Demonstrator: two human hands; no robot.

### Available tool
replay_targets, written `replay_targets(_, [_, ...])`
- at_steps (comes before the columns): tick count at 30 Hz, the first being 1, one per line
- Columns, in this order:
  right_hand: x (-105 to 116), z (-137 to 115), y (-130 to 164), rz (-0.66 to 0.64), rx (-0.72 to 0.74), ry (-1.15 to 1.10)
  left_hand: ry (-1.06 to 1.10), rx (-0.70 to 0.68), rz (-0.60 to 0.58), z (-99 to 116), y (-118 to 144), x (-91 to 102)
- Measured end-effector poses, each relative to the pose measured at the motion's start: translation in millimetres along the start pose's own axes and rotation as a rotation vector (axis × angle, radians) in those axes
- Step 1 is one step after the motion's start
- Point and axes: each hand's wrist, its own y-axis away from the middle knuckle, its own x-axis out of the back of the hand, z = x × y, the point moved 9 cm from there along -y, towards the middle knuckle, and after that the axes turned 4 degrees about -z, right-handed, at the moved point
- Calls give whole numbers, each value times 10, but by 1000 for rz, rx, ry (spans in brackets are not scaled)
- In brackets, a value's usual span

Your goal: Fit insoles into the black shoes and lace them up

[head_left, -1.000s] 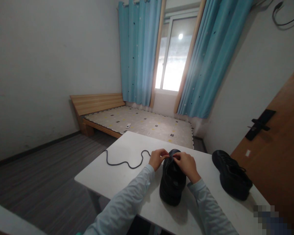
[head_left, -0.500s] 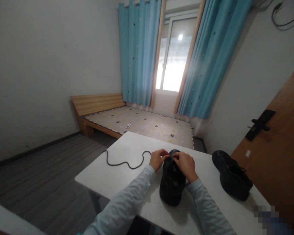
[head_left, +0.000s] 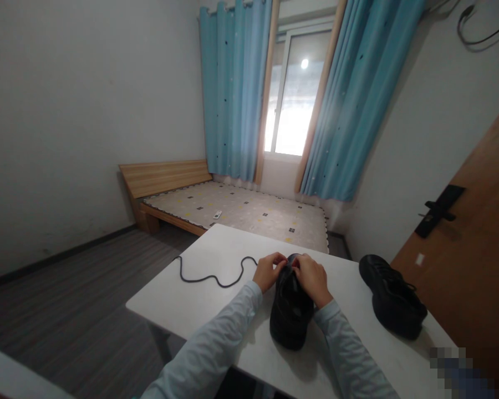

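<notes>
A black shoe [head_left: 291, 332] rests on the white table with its heel towards me and its toe away. At its lacing area, my left hand [head_left: 270, 270] pinches from the left side. A dark shoelace [head_left: 210, 277] curves over the table's left part and runs up behind that hand. From the right, my right hand [head_left: 313, 277] bends over the shoe, thumb and forefinger pressed together beside the left fingertips. What lies between the right fingertips is too small to make out. Both hands cover most of the shoe's front.
A second black shoe [head_left: 395, 299], laced, stands on the white table [head_left: 166, 302] at the right. Beyond the table is a bed [head_left: 249, 208] with a small white remote [head_left: 218, 214] on it. A wooden door [head_left: 474, 221] is on the right.
My right hand has shifted slightly left, with its fingers still at the shoe's lacing. My left hand, the shoes and the loose lace look nearly the same.
</notes>
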Motion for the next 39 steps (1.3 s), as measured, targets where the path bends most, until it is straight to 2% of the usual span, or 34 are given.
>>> replay_targets(4, [-12, -22, 0, -17, 3, 13, 4, -33, -12, 25, -4, -15])
replay_targets(9, [-14, -50, 16, 43, 18, 85, -20, -28, -14, 22, -14, -14])
replay_targets(14, [-19, -36, 19, 88, 22, 87, -6, -69, -40, 114, -15, -31])
replay_targets(21, [51, 211, -12, 175, 20, -119, 96, -89, -156, 160, -8, -149])
replay_targets(29, [124, 335, 2, 208, 40, -309, 59, -67, -244, 126, -145, -262])
replay_targets(36, [116, 439, -37, 199, 32, -472, -13, -34, -467, 122, -304, -380])
replay_targets(39, [121, 513, -63, 196, 13, -528, -50, -48, -556, 195, -355, -413])
